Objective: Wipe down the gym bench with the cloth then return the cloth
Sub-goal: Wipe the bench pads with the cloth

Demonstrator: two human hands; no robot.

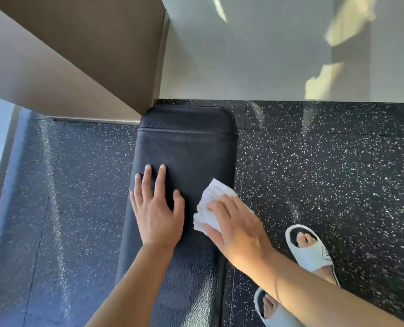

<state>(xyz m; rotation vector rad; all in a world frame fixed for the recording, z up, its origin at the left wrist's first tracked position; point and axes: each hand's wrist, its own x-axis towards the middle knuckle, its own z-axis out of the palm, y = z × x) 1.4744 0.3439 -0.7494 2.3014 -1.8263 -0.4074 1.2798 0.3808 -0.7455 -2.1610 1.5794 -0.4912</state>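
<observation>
A view from above, looking down at a black padded desk that runs away from the viewer toward a pale wall, on a dark speckled floor.

On the left, the left hand lies flat on the padding, fingers straight and spread; its grip is wide and holds nothing. It seems to steady the person rather than clean.

To the right, the right hand presses a crumpled white cloth against the desk's right edge, fingers laid over it more than curled round it. Part of the cloth hangs past the edge.

Further right, two feet in pale slides stand on the floor.

Risks, as a guess: so near the edge and so loosely held, the cloth could slip off onto the floor on an outward stroke. The far end and the left strip under the resting hand may get missed.
</observation>
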